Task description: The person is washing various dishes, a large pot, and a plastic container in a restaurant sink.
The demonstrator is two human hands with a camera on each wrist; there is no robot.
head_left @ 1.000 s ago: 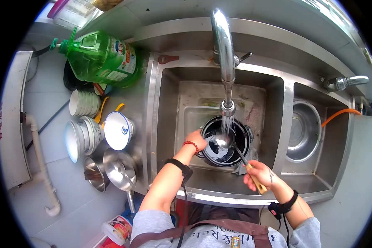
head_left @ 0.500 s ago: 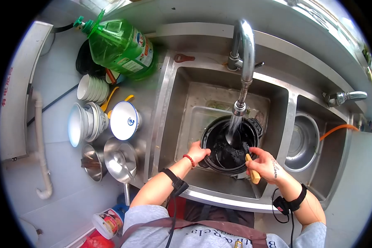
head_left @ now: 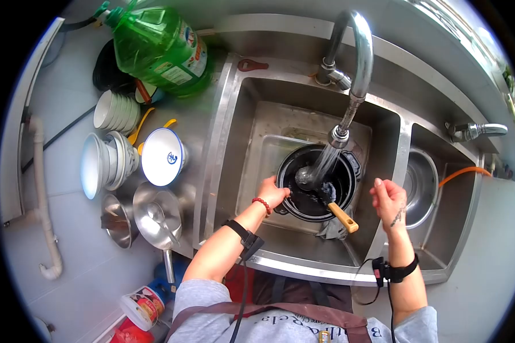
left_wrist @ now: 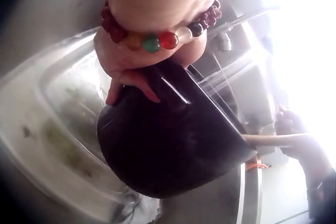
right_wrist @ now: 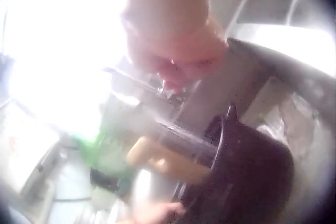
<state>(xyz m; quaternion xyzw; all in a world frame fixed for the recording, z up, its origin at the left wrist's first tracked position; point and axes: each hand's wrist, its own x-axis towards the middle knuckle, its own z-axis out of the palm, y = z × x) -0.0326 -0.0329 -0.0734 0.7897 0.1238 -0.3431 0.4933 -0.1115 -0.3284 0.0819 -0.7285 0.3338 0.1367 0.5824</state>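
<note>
In the left basin a black pot (head_left: 317, 214) stands under running water. My left hand (head_left: 273, 193) grips the pot's left side; in the left wrist view the same hand (left_wrist: 147, 56) has its fingers around the handle of the tilted-looking pot (left_wrist: 168, 129). A metal ladle (head_left: 305, 176) lies inside, its wooden handle (head_left: 343, 217) sticking out over the rim; it also shows in the right wrist view as a wooden handle (right_wrist: 168, 160). Held up right of the pot, my right hand (head_left: 390, 203) is loosely bent and holds nothing.
The faucet (head_left: 360, 63) arches over the left basin. A metal bowl (head_left: 420, 188) is in the right basin. Grey cloth (head_left: 332, 230) lies by the pot. Left of the sink stand a green bottle (head_left: 160, 51), stacked bowls (head_left: 111, 160) and a metal pan (head_left: 149, 214).
My right hand has let go of the ladle's wooden handle and moved right, away from the pot. The ladle rests in the pot. My left hand remains at the pot's side.
</note>
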